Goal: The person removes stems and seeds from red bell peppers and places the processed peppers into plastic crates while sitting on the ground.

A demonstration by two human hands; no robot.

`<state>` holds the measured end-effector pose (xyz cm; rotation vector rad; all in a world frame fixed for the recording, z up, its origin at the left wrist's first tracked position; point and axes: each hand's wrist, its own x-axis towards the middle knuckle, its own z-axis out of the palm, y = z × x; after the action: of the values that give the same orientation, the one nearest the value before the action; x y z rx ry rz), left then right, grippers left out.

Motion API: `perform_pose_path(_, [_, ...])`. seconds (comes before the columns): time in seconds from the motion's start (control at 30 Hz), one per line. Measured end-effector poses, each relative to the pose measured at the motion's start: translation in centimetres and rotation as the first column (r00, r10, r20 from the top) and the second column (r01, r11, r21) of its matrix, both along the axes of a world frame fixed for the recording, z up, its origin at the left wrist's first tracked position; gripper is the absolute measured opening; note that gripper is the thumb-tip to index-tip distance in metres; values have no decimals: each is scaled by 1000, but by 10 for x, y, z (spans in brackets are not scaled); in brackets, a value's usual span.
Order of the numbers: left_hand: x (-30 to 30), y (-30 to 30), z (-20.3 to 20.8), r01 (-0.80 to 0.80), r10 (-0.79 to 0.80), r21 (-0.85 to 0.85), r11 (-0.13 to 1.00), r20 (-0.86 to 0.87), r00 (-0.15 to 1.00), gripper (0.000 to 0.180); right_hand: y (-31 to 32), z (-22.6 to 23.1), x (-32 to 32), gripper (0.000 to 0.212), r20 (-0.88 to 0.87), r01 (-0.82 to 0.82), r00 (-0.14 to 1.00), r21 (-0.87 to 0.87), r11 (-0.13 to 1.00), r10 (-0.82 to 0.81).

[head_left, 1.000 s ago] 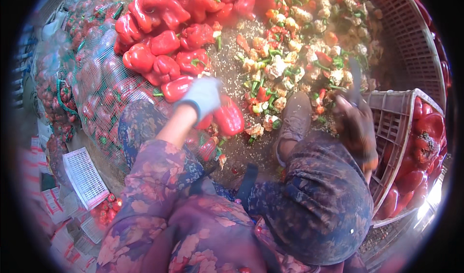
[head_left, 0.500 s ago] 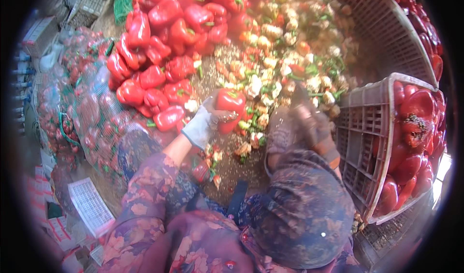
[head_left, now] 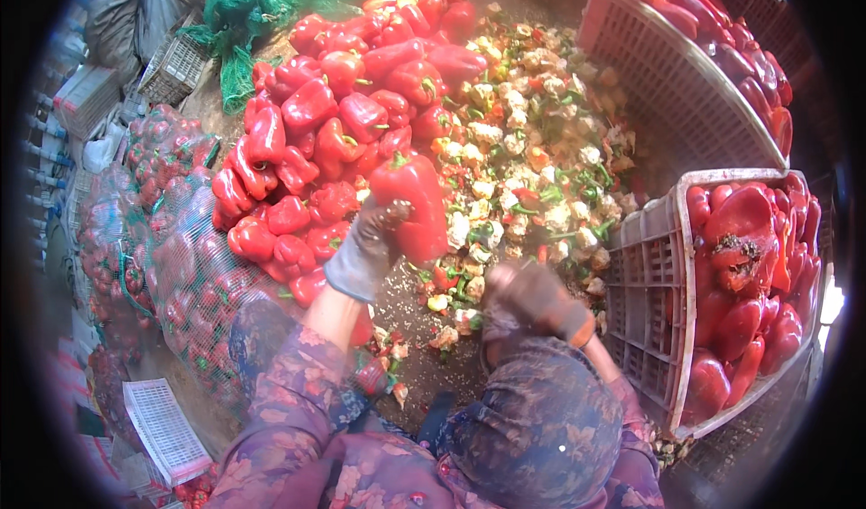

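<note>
your 2 hands are in view, each in 1 glove. your left hand (head_left: 368, 247) has its fingers wrapped round 1 red pepper (head_left: 410, 207), lifted stem-up at the near right side of the pile. your right hand (head_left: 537, 302) is blurred, just beyond your right knee (head_left: 541, 419); you cannot tell from here how wide its grip is, or whether it holds anything.

far left of centre lies 1 pile of whole peppers (head_left: 307, 103), well over 20, overlapping too much for an exact count. right of it spreads 1 heap of cut cores (head_left: 541, 153), dozens of pale seed clumps with green stems.

on the right you have at least 2 filled crates: 1 near crate (head_left: 645, 302), tilted, and 1 far crate (head_left: 649, 67). 1 red piece (head_left: 744, 247) in the near one bears a dark patch.

on the left are at least 2 mesh sacks (head_left: 194, 265), 1 green net (head_left: 244, 13) farther off and 1 white crate (head_left: 167, 428) nearer; any marks on its pinkish edge are too small to read.
</note>
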<state>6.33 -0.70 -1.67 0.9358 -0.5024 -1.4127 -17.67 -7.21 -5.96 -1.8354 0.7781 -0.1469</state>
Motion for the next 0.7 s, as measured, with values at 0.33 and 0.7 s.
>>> perform_pose_path(0.33, [-22,-2,-13,32,-16,-28,999,437,899,53,-18,33,45,86,603,187,696,372,909,-390])
perform_pose_path(0.7, [-77,-20,-26,-265,380,-295,918,849,368,47,-8,19,56,74,443,535,795,-189,824,-414])
